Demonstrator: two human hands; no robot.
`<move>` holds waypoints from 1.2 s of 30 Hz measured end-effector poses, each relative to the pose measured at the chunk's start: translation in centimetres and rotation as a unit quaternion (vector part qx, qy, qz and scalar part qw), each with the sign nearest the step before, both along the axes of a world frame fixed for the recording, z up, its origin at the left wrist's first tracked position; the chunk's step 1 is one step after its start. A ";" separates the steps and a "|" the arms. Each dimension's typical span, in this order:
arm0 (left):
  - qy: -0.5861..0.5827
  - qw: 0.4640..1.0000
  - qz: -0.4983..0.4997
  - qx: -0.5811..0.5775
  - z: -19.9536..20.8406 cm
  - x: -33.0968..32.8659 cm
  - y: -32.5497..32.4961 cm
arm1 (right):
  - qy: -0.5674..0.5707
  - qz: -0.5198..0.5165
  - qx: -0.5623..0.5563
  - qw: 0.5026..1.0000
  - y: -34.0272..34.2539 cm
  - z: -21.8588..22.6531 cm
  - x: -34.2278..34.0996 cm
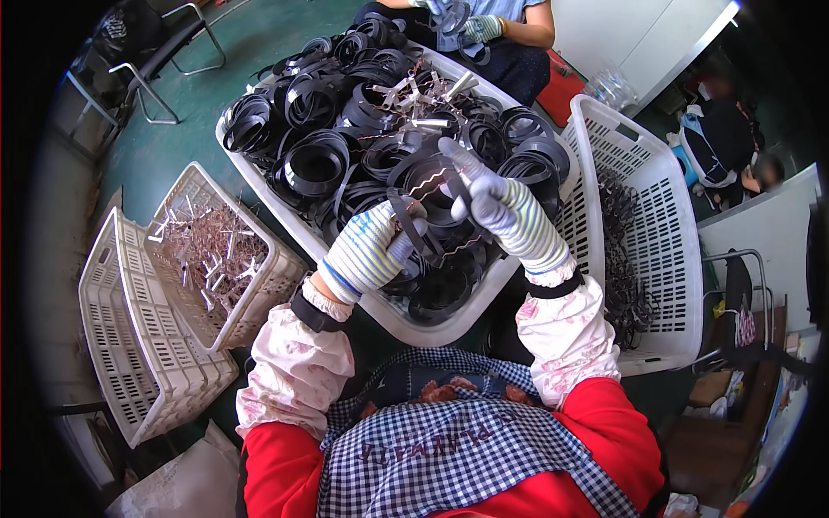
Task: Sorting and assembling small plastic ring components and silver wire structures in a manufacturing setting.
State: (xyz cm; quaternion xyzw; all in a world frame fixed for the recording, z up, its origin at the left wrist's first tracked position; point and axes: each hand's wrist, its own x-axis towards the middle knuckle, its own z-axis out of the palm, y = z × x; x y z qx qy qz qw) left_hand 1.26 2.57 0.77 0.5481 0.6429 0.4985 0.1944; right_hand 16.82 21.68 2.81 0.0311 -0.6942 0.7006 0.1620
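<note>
A loose coil of black strip [414, 237], with wavy copper-coloured wire along it, hangs between my gloved hands above a big white basket [458, 324]. My left hand [367, 246] is closed on the coil's left side. My right hand [522, 216] pinches the strip on the other side, its index finger pointing up and away; its thumb is partly hidden. Both gloves are white with coloured stripes. Under and beyond my hands, many coiled black strips [315, 164] fill the basket. On top of them, towards the far side, lies a pile of silvery metal pieces with copper-coloured wires [429, 97].
At left, a white crate [289, 259] holds wires and metal pieces, beside another slotted crate [129, 337]. A tall basket [678, 259] with dark strips stands at right. Across from me, a co-worker's gloved hands [479, 30] hold black strip. A chair [160, 60] stands far left.
</note>
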 end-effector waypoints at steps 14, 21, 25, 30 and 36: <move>0.001 1.000 0.000 -0.015 -0.9 0.0 0.1 | -0.074 -0.006 0.160 0.984 -0.6 0.5 -0.6; -0.088 0.996 -0.002 -0.012 -1.2 -0.2 -0.3 | -0.070 -0.008 0.128 0.989 0.3 -1.1 -0.8; -0.231 0.972 0.038 -0.011 -0.9 -0.3 0.0 | -0.060 -0.046 0.028 0.997 2.2 -0.1 -0.5; -0.400 0.910 0.096 0.043 -1.0 -1.3 0.3 | 0.069 -0.082 0.060 0.992 -1.1 -0.6 -0.8; -0.419 0.900 0.104 0.057 -0.9 -1.1 0.1 | 0.049 -0.198 0.255 0.945 -3.2 -1.0 -1.7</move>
